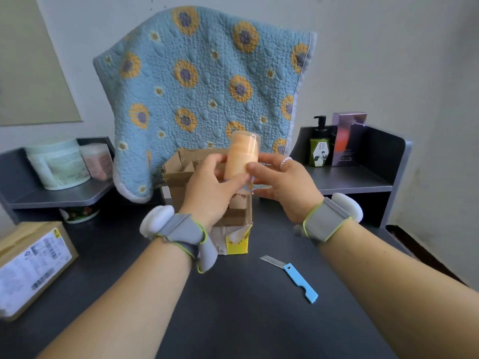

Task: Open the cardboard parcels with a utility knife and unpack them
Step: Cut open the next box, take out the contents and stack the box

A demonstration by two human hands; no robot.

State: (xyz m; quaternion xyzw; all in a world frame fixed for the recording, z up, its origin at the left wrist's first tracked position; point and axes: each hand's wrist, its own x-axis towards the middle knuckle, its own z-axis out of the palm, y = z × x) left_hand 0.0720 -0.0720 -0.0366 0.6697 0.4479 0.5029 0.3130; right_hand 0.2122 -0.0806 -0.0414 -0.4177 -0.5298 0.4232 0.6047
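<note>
An opened cardboard parcel [181, 174] stands mid-desk with its flaps up and a yellow label on its near side. Above it I hold an orange bottle with a clear cap [242, 158], upright and slightly tilted. My left hand [210, 190] grips its lower left side. My right hand [285, 185] holds it from the right with the thumb across the front. A blue utility knife [293, 277] lies on the desk in front of the parcel with its blade out, apart from both hands. A second, sealed parcel [33, 265] with a white shipping label sits at the left edge.
The dark desk [233, 307] has raised shelves at both sides. The left shelf holds a pale green tub [59, 164] and a pink container [97, 161]. The right shelf holds a green pump bottle [320, 145] and a purple box [347, 139]. A flowered blue quilt [207, 86] hangs behind the parcel.
</note>
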